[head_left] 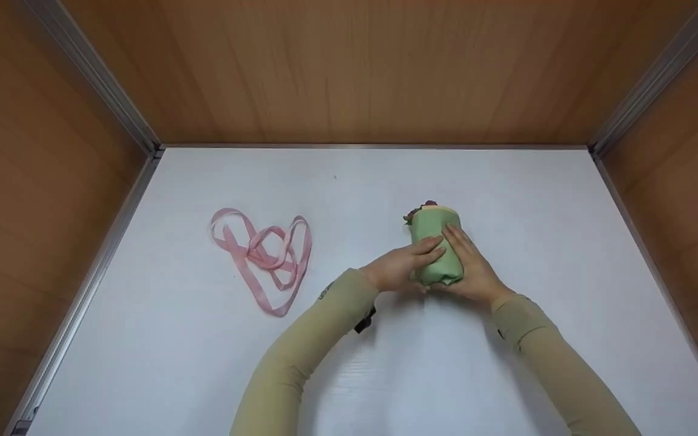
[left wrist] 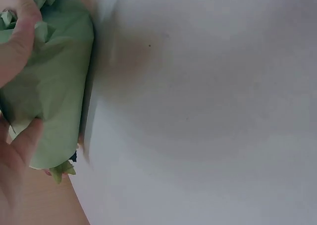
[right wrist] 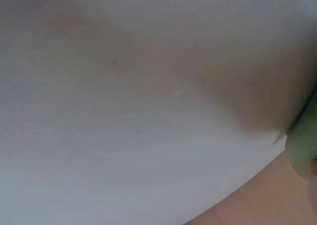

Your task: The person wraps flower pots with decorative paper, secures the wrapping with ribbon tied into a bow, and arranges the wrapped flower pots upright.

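Observation:
Right of the table's centre in the head view, a small bouquet wrapped in green paper (head_left: 429, 225) is held between both hands. Dark red flowers and leaves (head_left: 412, 214) peek out at its far end. My left hand (head_left: 396, 267) grips the wrap from the left, fingers across its upper side. From the right, my right hand (head_left: 476, 274) curls round it, fingers along the paper. The left wrist view shows the creased green wrap (left wrist: 64, 86) with digits pressing on it. Only a green edge (right wrist: 301, 150) appears in the right wrist view.
A pink ribbon (head_left: 254, 286) lies in loose loops on the white table (head_left: 161, 363), left of the hands. Wood-grain panels (head_left: 361, 72) stand at the back and both sides, with grey metal strips along their corners.

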`<state>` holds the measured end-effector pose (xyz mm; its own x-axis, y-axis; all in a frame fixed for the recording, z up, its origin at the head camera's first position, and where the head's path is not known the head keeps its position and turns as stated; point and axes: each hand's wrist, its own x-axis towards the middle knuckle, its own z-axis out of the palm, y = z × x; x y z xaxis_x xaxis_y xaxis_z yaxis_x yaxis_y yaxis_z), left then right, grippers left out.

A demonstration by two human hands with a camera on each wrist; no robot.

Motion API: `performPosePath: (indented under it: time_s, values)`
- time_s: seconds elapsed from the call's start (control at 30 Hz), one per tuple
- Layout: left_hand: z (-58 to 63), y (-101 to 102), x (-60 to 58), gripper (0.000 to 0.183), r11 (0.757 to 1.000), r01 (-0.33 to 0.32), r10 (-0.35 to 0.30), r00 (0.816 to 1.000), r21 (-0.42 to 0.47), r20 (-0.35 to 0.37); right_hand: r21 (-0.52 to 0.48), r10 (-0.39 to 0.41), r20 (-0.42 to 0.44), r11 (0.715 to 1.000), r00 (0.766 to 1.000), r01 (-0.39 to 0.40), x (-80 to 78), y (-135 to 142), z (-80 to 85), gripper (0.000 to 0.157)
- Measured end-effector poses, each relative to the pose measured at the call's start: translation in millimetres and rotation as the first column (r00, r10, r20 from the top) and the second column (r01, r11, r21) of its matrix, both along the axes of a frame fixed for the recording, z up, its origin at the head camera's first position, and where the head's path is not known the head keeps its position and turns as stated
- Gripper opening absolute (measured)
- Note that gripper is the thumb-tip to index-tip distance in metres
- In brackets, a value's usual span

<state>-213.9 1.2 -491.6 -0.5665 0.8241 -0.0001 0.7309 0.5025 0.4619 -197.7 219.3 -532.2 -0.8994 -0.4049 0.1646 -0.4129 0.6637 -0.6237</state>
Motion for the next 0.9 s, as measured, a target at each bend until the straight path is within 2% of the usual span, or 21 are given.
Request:
performPosePath:
  time_s: [0.07, 0.27, 0.43, 0.53, 0.67, 0.77, 0.83, 0.9]
  values:
    - [-2.3, 1.4, 0.9, 0.081, 1.0, -0.014, 0.014, 1.0, 0.01, -0.019, -0.002, -0.003, 0.006, 1.0, 1.0, 0.003, -0.2, 0.5, 0.1, 0.111]
    - [-8.2, 5.4, 2.9, 0.077, 0.997, -0.064, 0.067, 0.995, 0.044, -0.067, -0.042, -0.003, 0.106, 0.999, 0.994, 0.008, -0.9, -1.4, 5.5, 0.111]
    - [-9.0, 6.1, 3.4, 0.077, 0.996, -0.07, 0.073, 0.995, 0.051, -0.06, -0.06, -0.016, 0.141, 0.998, 0.99, 0.025, -0.2, -4.2, 4.3, 0.112]
    - [-11.1, 5.2, 4.6, 0.075, 0.995, -0.081, 0.084, 0.996, 0.065, -0.044, -0.105, -0.026, 0.16, 0.994, 0.987, 0.043, 1.3, -6.8, 2.2, 0.111]
    - [-11.0, 5.5, 7.5, 0.073, 0.988, -0.115, 0.114, 0.993, 0.104, 0.021, -0.125, -0.053, 0.2, 0.989, 0.978, 0.08, 2.8, -9.5, 2.2, 0.109]
    - [-11.4, 7.5, 9.0, 0.073, 0.979, -0.159, 0.148, 0.985, 0.126, 0.094, -0.114, -0.065, 0.24, 0.989, 0.969, 0.094, 2.1, -8.8, 2.6, 0.11]
    - [-12.7, 9.4, 10.0, 0.074, 0.968, -0.212, 0.191, 0.969, 0.137, 0.154, -0.115, -0.06, 0.264, 0.989, 0.963, 0.093, 1.2, -7.6, 2.8, 0.111]
    - [-14.5, 10.6, 11.3, 0.075, 0.953, -0.27, 0.235, 0.945, 0.137, 0.227, -0.124, -0.05, 0.275, 0.988, 0.96, 0.087, 0.3, -6.7, 2.5, 0.11]
